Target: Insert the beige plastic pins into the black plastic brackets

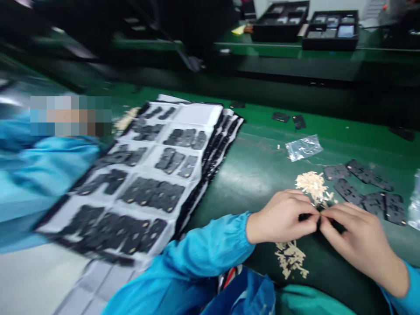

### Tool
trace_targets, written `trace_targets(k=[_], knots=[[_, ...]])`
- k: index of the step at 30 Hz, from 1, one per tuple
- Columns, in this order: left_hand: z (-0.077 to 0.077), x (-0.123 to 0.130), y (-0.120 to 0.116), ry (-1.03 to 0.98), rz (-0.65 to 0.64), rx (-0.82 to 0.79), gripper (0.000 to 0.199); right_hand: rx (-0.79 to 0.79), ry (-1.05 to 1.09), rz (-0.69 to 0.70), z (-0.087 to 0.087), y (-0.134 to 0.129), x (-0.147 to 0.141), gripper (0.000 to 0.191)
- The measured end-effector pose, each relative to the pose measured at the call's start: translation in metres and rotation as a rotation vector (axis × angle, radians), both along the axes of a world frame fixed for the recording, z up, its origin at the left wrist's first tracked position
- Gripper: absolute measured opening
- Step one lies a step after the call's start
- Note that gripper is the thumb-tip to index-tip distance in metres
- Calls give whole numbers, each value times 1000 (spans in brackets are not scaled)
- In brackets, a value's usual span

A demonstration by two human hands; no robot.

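My left hand (284, 216) and my right hand (359, 238) meet fingertip to fingertip low over the green table. Both are closed in a pinch. Something small and dark may be between the fingertips, but the fingers hide most of it. Just behind my hands lies a heap of small cream-coloured pieces (311, 183). A second scatter of cream-coloured pieces (292, 260) is in front of my left hand. Flat black plastic parts (348, 191) with cut-outs lie loose beyond my right hand.
A stack of white-lined divided trays (197, 113), the top one holding rows of black parts, stands left. A co-worker's blue sleeve (49, 175) is beside it. A clear plastic bag (304, 148) lies behind the heap. Black boxes (331, 30) stand on the rear shelf.
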State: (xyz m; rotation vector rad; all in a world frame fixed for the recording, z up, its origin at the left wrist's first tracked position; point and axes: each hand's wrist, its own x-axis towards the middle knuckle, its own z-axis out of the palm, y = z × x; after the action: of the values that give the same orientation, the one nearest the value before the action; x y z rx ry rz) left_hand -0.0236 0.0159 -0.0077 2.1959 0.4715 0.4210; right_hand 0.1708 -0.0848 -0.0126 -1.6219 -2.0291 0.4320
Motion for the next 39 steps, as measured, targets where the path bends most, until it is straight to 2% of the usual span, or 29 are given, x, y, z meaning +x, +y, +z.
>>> trace_targets(k=[3, 6, 10, 13, 14, 16, 20, 23, 28, 30, 34, 35, 37, 39], knots=[[-5, 1, 2, 26, 2, 25, 16, 26, 89, -9, -9, 1, 7, 19], [-9, -1, 6, -36, -3, -8, 16, 16, 144, -57, -15, 6, 11, 17], [-4, -7, 12, -195, 14, -148, 17, -43, 161, -165, -12, 13, 10, 19], [2, -10, 17, -183, 112, -275, 15, -116, 148, -157, -7, 19, 6, 27], [3, -11, 18, -167, 133, -318, 13, -153, 194, -153, -5, 21, 5, 24], [5, -11, 20, -140, 145, -398, 11, -284, 417, -149, -2, 24, 3, 14], [5, -10, 20, -105, 117, -537, 10, -605, 958, -92, 3, 28, -2, 15], [2, -9, 20, -78, 74, -628, 10, -672, 1119, -155, 6, 30, -5, 10], [-2, -6, 18, -55, 73, -715, 7, -596, 1124, -227, 5, 30, -7, 9], [-3, -5, 17, -46, 96, -735, 12, -561, 1099, -258, 3, 29, -7, 9], [-4, -4, 14, -34, 166, -695, 13, -509, 974, -296, -2, 25, -7, 15], [-5, -4, 14, -33, 188, -687, 14, -455, 901, -309, -2, 24, -7, 15], [-6, -4, 14, -31, 220, -678, 17, -249, 673, -301, -1, 20, -6, 13], [-7, -5, 14, -24, 235, -652, 19, 13, 381, -206, 2, 16, -5, 9]])
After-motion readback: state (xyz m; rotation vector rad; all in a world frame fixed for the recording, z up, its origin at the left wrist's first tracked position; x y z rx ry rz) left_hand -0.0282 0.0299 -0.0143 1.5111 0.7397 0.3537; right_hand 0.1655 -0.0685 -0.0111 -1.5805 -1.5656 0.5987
